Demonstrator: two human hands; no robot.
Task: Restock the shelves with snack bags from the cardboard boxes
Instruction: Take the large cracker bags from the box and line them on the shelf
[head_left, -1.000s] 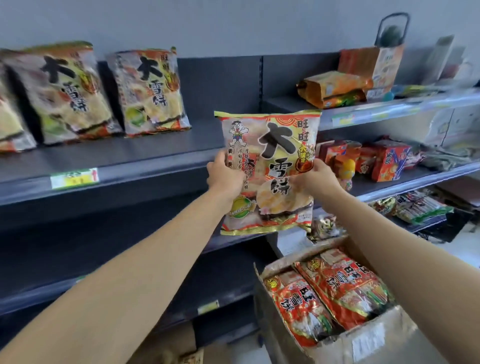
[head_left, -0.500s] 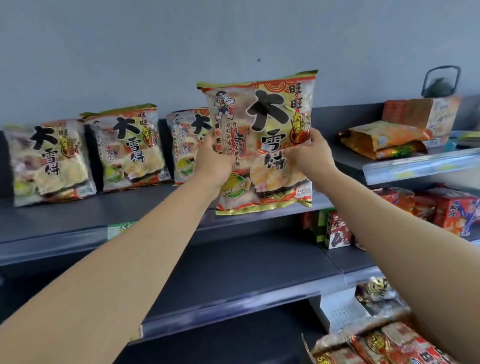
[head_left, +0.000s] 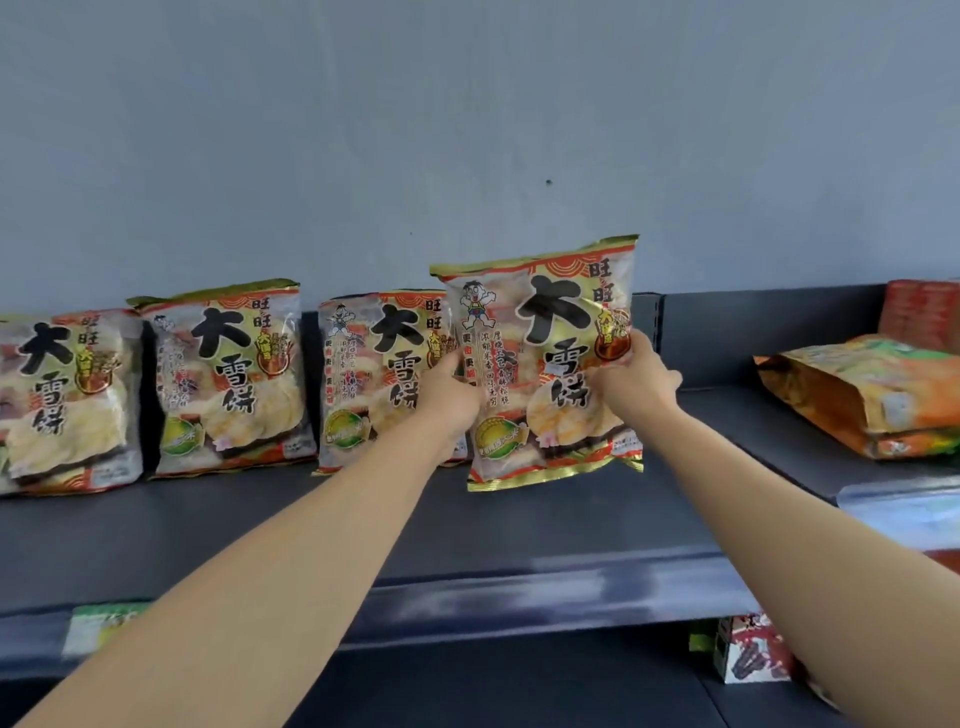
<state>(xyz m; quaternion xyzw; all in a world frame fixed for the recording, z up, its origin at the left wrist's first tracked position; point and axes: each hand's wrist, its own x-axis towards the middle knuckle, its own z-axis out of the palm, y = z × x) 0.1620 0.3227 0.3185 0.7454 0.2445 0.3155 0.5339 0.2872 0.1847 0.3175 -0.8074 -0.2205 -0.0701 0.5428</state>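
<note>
While three glossy rice-cracker snack bags (head_left: 228, 382) already lean against the back panel toward the left end of the dark grey metal shelf (head_left: 519, 525), you hold a fourth matching bag (head_left: 545, 364) upright, just right of the third and overlapping its edge. Your left hand (head_left: 449, 397) pinches its left side; your right hand (head_left: 631, 379) pinches the right side, thumb across the front. Its bottom seam looks at or just above the shelf; cannot tell which. Likely most of the row is still to fill. Open shelf runs rightward to the orange-green foil packet (head_left: 862, 395) lying flat near the right end; front edge clear. Boxes out of sight.
</note>
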